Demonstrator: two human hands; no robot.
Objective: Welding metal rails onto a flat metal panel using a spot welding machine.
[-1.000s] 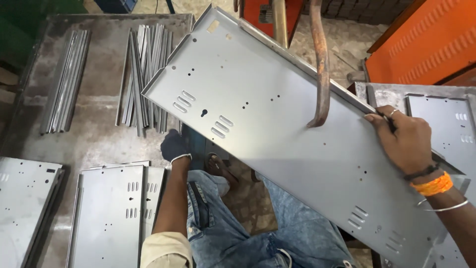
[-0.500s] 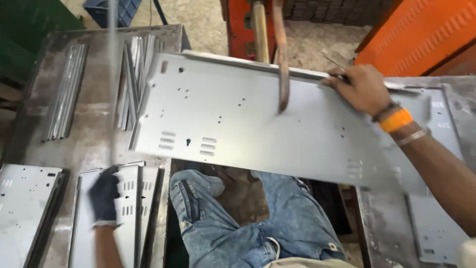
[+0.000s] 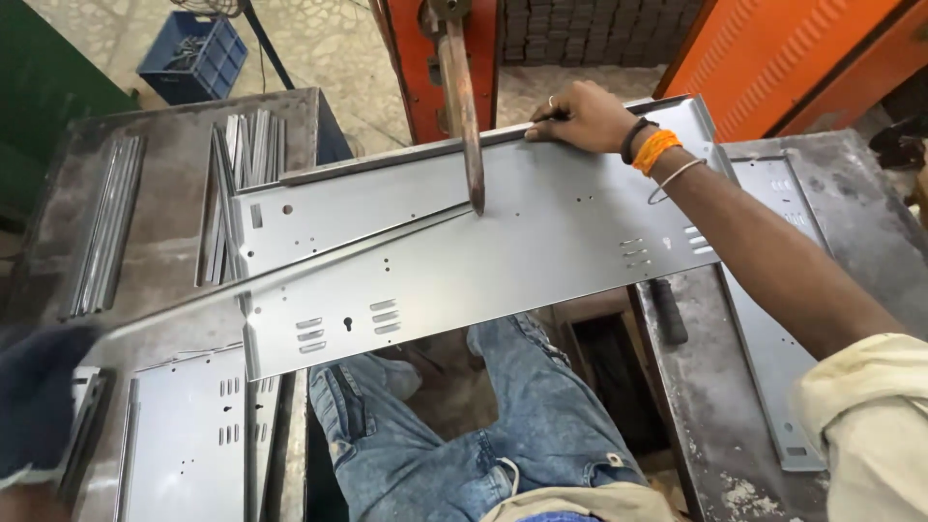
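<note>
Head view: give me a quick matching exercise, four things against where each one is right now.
Things:
1. right hand
2. left hand
3. blue crate
4. loose metal strips

Places:
A. on the floor at top left
B. on the far edge of the large sheet panel
C. lying on the left table, behind the panel
D. gloved, at the lower left, gripping a long thin strip

Pairs: 1-B, 2-D, 3-A, 4-C
</note>
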